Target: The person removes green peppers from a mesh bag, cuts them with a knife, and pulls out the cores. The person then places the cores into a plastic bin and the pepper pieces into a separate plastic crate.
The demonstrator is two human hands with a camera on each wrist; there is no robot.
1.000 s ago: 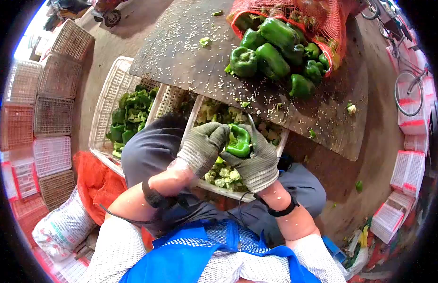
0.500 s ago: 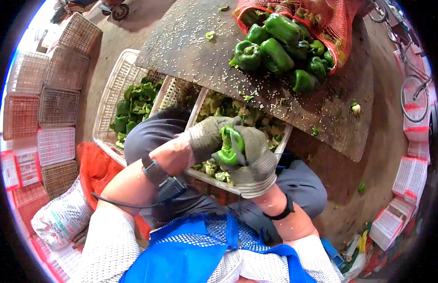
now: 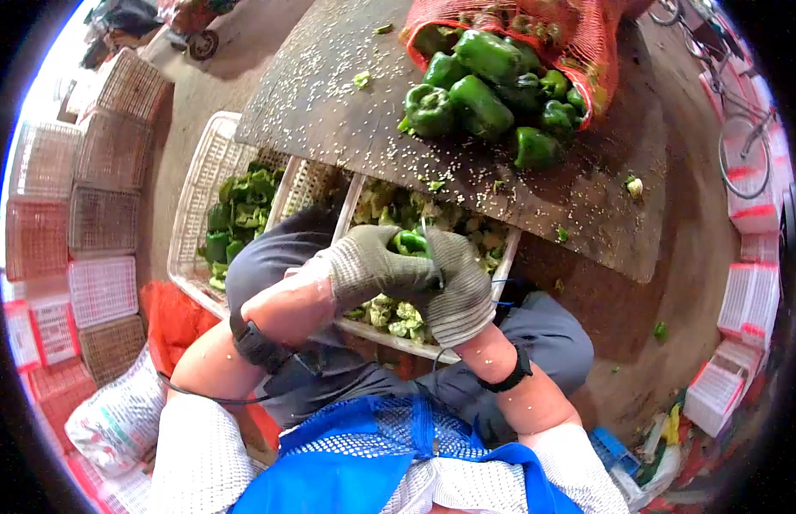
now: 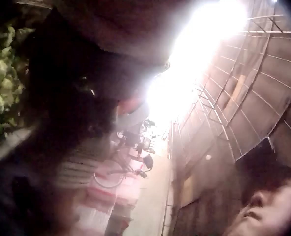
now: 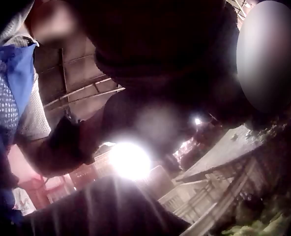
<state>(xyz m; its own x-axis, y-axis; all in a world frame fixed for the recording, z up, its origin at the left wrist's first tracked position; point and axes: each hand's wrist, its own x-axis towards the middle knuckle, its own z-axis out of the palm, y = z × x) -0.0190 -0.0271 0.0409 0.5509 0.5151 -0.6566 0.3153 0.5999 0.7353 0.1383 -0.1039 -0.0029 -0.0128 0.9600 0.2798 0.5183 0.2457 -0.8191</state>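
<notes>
Both hands wear grey-green knit gloves and meet over a white crate (image 3: 391,342) between the knees in the head view. My left hand (image 3: 368,264) grips a green bell pepper (image 3: 408,242), its fingers covering most of it. The right hand (image 3: 463,289) holds a small knife, whose thin blade (image 3: 424,225) stands up against the pepper's right side; its handle is hidden in the glove. Below the hands, pale pepper cores (image 3: 405,319) fill the crate. Both wrist views are dark and glare-struck, and show neither the pepper nor the knife.
A seed-strewn board (image 3: 329,120) covers the crates' far edge. On it, whole green peppers (image 3: 479,107) spill from a red mesh bag (image 3: 590,60). Another white crate (image 3: 192,201) at the left holds green pepper pieces (image 3: 244,206). Stacked crates (image 3: 102,291) line the left side.
The pepper has turned and tilted in the left hand, and less of it shows now. The knife blade has swung from the far side across to the pepper's right side.
</notes>
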